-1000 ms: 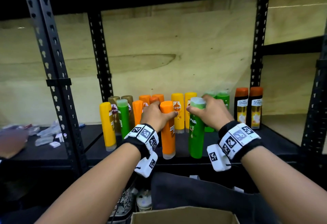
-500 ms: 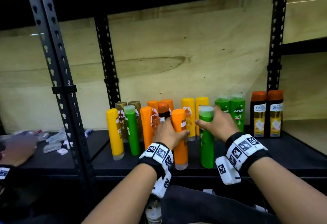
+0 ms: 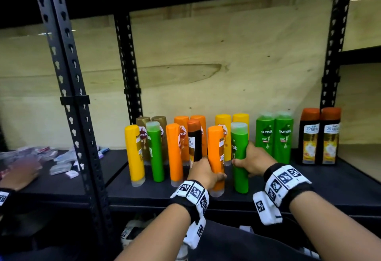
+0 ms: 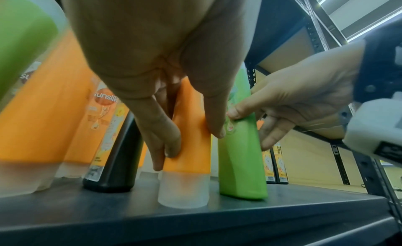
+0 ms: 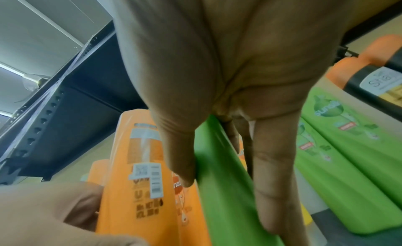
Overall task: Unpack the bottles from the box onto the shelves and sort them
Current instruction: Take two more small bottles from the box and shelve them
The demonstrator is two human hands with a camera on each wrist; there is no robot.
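On the black shelf (image 3: 329,186) my left hand (image 3: 206,173) grips the lower body of an upside-down orange bottle (image 3: 215,153). In the left wrist view the left hand (image 4: 191,143) has thumb and fingers curled round this orange bottle (image 4: 191,112), which stands on its clear cap. My right hand (image 3: 245,162) holds a green Sunsilk bottle (image 3: 239,149) just to the right. The right wrist view shows the right hand (image 5: 228,201) pinching that green bottle (image 5: 224,198) between thumb and fingers. Both bottles stand on the shelf.
Yellow (image 3: 135,155), green (image 3: 155,153) and orange (image 3: 174,153) bottles and a black bottle (image 3: 194,139) stand to the left. Brown, orange, yellow and green pairs line the back, two black Shayla bottles (image 3: 319,137) at right. A shelf post (image 3: 70,95) separates a bay of small packets (image 3: 61,161).
Both hands have slid down from the bottle tops to the lower bodies. The view has risen, and the box edge has left the picture.
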